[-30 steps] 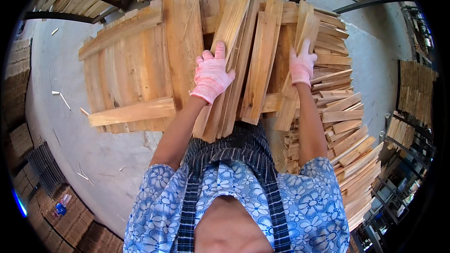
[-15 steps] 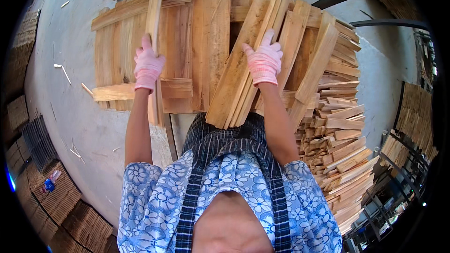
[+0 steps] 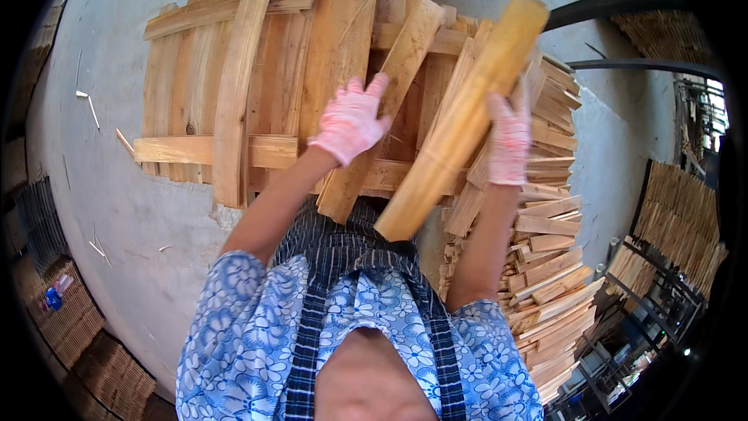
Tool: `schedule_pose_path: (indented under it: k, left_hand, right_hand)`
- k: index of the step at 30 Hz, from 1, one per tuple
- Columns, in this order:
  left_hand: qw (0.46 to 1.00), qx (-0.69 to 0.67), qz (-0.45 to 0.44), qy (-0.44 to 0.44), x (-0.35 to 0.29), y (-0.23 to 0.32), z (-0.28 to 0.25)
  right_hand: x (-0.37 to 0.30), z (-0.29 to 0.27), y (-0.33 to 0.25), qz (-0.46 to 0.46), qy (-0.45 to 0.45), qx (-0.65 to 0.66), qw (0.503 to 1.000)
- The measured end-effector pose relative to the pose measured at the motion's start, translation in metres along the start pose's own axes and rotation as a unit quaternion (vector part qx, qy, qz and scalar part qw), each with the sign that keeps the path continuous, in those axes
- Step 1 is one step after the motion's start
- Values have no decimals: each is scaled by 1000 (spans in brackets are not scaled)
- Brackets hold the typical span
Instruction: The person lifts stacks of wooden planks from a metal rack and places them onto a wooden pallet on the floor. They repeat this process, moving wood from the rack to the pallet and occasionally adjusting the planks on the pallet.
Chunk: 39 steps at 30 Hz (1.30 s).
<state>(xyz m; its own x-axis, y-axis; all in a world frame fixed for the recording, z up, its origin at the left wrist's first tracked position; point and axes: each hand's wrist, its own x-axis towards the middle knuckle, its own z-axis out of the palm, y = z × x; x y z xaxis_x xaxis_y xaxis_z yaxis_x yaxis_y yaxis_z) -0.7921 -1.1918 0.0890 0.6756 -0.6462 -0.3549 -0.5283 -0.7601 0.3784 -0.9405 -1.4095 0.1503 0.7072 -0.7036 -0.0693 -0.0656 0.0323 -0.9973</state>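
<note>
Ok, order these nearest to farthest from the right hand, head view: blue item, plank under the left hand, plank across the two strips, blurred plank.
1. Blurred plank, close beside the right hand.
2. Plank under the left hand, to the left.
3. Plank across the two strips, farther left.
4. Blue item, far lower left.

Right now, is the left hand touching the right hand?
Apart: the head view shows a wide gap, with a plank between left hand and right hand.

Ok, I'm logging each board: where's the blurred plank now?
In the head view, right of centre: the plank slants just left of the right hand, its upper end appearing beside the black bar.
</note>
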Motion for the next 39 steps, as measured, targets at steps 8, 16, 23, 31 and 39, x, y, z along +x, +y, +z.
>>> schedule_pose_path:
  k: [8, 16, 23, 31, 39]
  left_hand:
    - [983, 160, -88, 21, 25, 53, 26]
    - [996, -57, -64, -34, 19, 44, 22]
    - [982, 34, -27, 182, -35, -27, -21]
    - [947, 124, -128, 266, -56, -113, -56]
    - [944, 65, -310, 94, -19, -204, -74]
  right_hand:
    - [18, -79, 30, 123, 113, -212, 963]
    - [18, -83, 61, 184, 79, -77, 977]
    - [47, 29, 71, 152, -9, -64, 986]
    - [61, 81, 71, 182, -60, -399, 897]
    - [47, 110, 45, 186, -36, -625, 757]
